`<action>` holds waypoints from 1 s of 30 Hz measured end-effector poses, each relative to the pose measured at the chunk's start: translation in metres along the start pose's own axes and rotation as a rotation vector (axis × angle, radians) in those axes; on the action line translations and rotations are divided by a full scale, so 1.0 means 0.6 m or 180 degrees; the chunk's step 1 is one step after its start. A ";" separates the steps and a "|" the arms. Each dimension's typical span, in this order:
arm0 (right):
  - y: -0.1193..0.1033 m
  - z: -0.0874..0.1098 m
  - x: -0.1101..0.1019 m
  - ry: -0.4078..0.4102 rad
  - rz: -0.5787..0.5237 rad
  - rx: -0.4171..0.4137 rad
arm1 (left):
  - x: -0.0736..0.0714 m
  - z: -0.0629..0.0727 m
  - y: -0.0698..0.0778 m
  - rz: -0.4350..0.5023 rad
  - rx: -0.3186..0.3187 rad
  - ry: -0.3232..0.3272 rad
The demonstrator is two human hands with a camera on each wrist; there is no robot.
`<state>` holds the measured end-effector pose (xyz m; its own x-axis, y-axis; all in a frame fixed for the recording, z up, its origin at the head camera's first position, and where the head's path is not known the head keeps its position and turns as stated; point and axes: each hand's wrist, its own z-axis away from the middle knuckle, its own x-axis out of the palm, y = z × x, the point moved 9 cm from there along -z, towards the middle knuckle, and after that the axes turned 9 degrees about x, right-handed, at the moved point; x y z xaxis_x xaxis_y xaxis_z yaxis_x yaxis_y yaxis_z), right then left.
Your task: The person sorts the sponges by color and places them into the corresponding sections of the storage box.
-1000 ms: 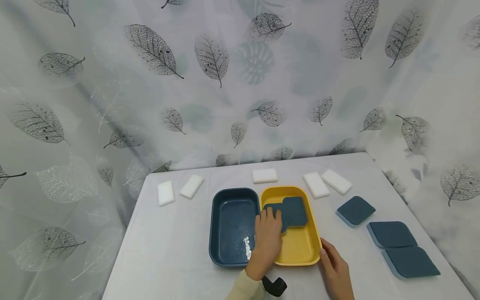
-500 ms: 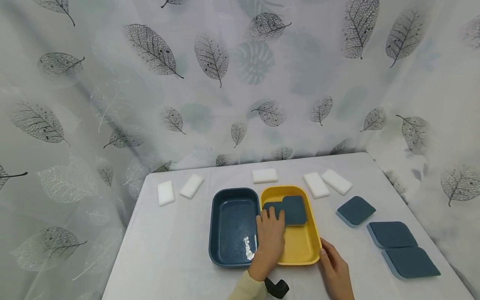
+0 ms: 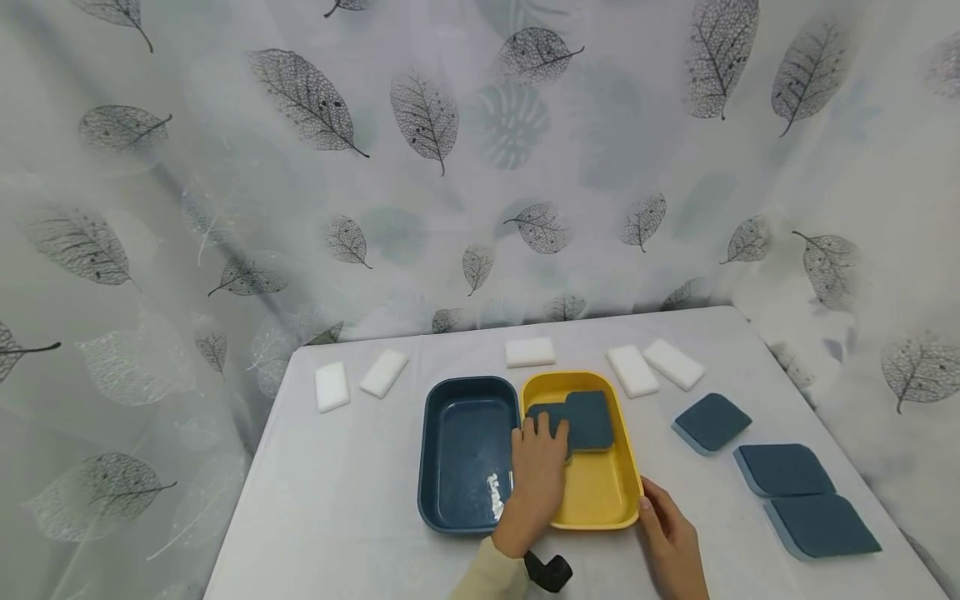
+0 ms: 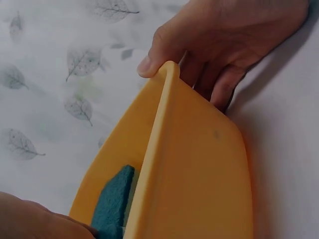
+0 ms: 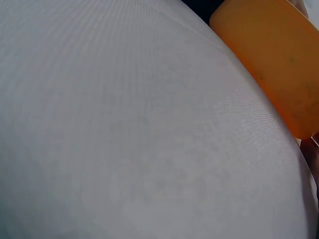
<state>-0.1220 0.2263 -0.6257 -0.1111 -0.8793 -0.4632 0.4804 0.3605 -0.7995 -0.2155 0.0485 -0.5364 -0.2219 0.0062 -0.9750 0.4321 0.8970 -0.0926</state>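
Observation:
In the head view my left hand [image 3: 538, 475] reaches into the yellow tray [image 3: 596, 500], its fingers spread over the top of a dark teal scouring sponge [image 3: 551, 411]. A second teal scouring sponge [image 3: 590, 421] lies to its right, against the tray's far end. My right hand [image 3: 670, 537] grips the near right corner of the tray. In the left wrist view its thumb [image 4: 147, 65] laps over the rim, with the other fingers outside the wall. The left hand's palm side is hidden.
A dark blue tray [image 3: 468, 525] stands against the yellow one on the left. Along the back lie several white sponge blocks [image 3: 529, 352]. To the right are three more teal scouring sponges, the nearest sponge [image 3: 821, 523] close to the table's right edge. A leaf-patterned curtain [image 3: 480, 167] hangs behind.
My left hand shifts slightly right and then back, fingers staying over the left teal sponge, which moves a little with it. The right hand stays at the tray corner.

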 end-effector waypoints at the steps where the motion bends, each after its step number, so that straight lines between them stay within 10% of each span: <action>1: 0.000 0.001 -0.001 0.0019 0.0002 -0.0004 | -0.003 0.000 0.000 -0.0005 0.0037 -0.0007; 13: 0.012 0.002 0.004 0.0059 0.0046 0.0088 | -0.008 0.010 -0.011 0.0359 0.0670 -0.0415; 30: 0.002 -0.001 -0.003 0.0010 0.0109 0.0035 | -0.045 0.041 -0.056 0.0493 0.1582 -0.0072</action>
<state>-0.1219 0.2284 -0.6260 -0.0973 -0.8654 -0.4916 0.4934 0.3870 -0.7790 -0.2026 0.0074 -0.5121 -0.1059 0.1078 -0.9885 0.8225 0.5682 -0.0262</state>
